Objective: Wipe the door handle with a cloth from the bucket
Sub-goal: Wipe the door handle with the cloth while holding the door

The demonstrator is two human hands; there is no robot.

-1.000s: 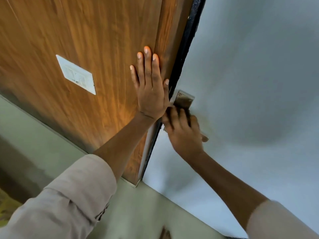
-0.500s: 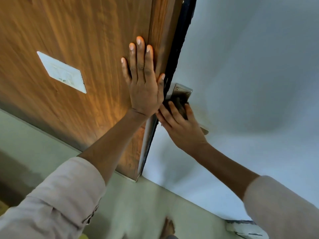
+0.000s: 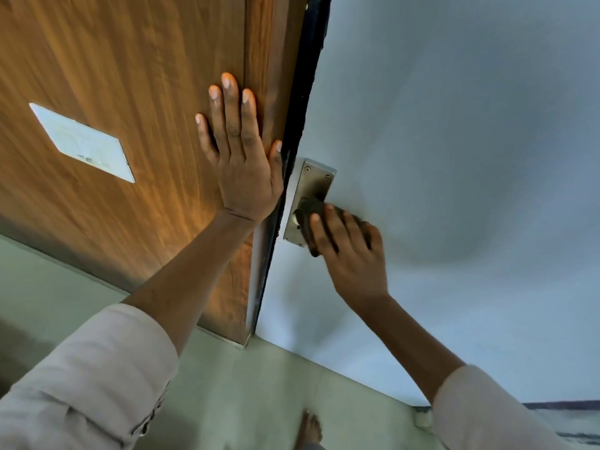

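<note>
A metal handle plate (image 3: 309, 186) is fixed on the pale grey door (image 3: 454, 157), next to its black edge. My right hand (image 3: 350, 254) presses a dark cloth (image 3: 311, 212) around the lever just below the plate's middle; the lever itself is hidden under cloth and fingers. My left hand (image 3: 240, 157) lies flat, fingers spread, on the brown wooden panel (image 3: 130, 92) left of the door edge, holding nothing.
A white rectangular plate (image 3: 82, 142) sits on the wooden panel at left. Pale green floor (image 3: 243, 394) lies below, with a bare foot (image 3: 310, 428) at the bottom. The bucket is out of view.
My right hand with the cloth has slid down and right off the top of the handle plate, so the plate's upper half now shows. My left hand stays flat on the wood.
</note>
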